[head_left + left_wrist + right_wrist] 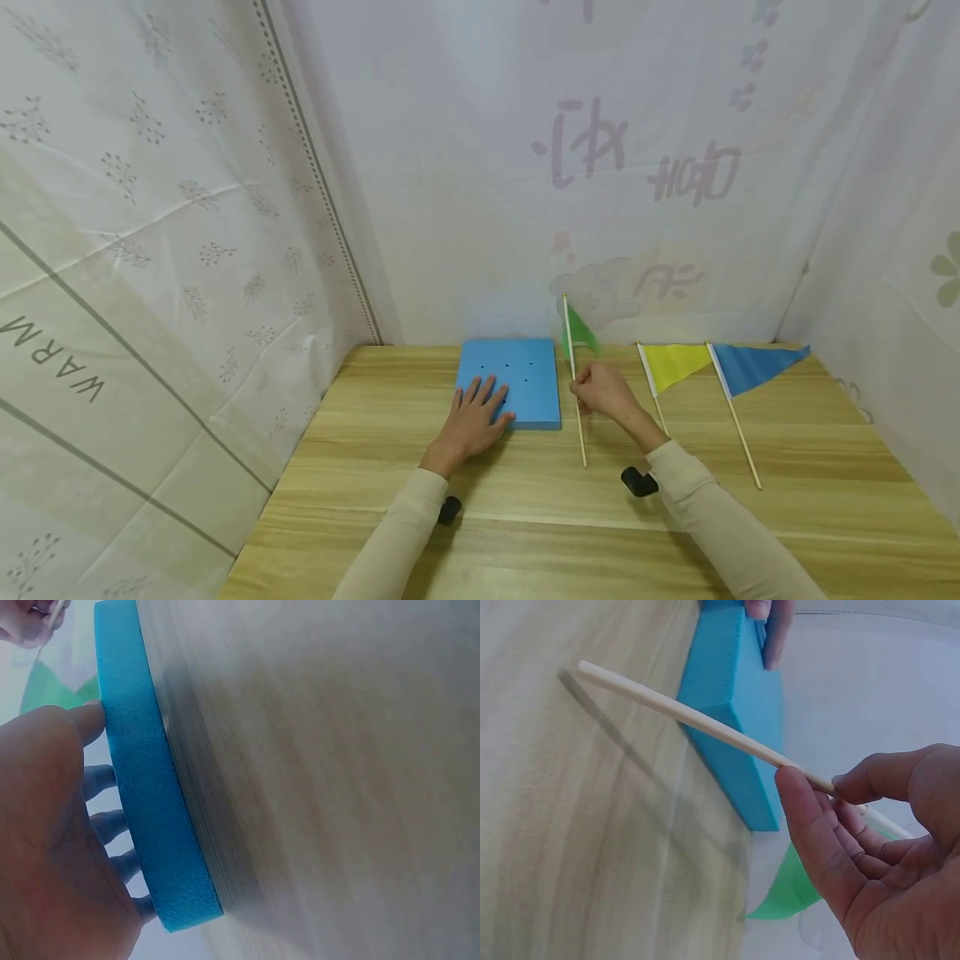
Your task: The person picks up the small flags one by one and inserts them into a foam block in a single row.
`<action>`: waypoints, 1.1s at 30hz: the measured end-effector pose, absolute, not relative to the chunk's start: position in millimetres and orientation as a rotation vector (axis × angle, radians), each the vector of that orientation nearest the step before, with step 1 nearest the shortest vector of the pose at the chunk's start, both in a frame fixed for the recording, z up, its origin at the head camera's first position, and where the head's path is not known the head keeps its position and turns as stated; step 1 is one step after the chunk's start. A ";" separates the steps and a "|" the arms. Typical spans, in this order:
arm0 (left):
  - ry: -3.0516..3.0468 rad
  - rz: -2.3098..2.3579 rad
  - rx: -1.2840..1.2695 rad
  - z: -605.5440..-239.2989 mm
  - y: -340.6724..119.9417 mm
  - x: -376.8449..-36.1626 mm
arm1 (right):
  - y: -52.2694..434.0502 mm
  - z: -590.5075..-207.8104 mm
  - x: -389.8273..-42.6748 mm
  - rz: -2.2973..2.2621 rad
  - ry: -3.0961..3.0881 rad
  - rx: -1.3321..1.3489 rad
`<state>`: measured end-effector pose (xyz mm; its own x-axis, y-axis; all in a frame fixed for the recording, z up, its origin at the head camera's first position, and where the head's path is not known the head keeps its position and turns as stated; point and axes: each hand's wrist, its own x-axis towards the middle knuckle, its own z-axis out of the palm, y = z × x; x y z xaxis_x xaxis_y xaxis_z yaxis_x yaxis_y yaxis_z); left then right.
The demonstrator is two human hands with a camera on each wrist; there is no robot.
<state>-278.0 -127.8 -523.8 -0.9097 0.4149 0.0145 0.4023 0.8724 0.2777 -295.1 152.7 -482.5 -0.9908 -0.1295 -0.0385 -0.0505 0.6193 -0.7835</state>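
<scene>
On the table (525, 550), near the far edge, I see a blue block (536, 404) dotted with dark spots, the left hand (474, 423) resting on it, fingers spread apart; just right of the block, the right hand (602, 390) pinches the green flag (580, 331) by its stick, while a yellow flag (675, 367) and a blue flag (757, 367) lie farther right

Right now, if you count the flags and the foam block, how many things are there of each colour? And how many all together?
Green: 1 (the green pennant flag, in the right hand)
Yellow: 1 (the yellow pennant flag)
Blue: 2 (the blue pennant flag and the blue foam block)
Total: 4
</scene>
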 end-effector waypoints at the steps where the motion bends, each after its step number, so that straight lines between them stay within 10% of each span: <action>1: 2.995 0.434 0.653 -523.7 -127.8 -277.8 | 152.3 -481.0 -295.5 -1.331 2.745 -0.159; 33: 2.993 0.429 0.639 -525.2 -127.5 -278.8 | 107.0 -431.4 -323.1 -1.423 2.847 -0.379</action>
<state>-278.8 -127.5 -525.2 -0.9133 0.4073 0.0083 0.3932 0.8760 0.2793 -323.1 107.0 -431.4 -0.9701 -0.1815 0.1612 -0.2379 0.5784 -0.7803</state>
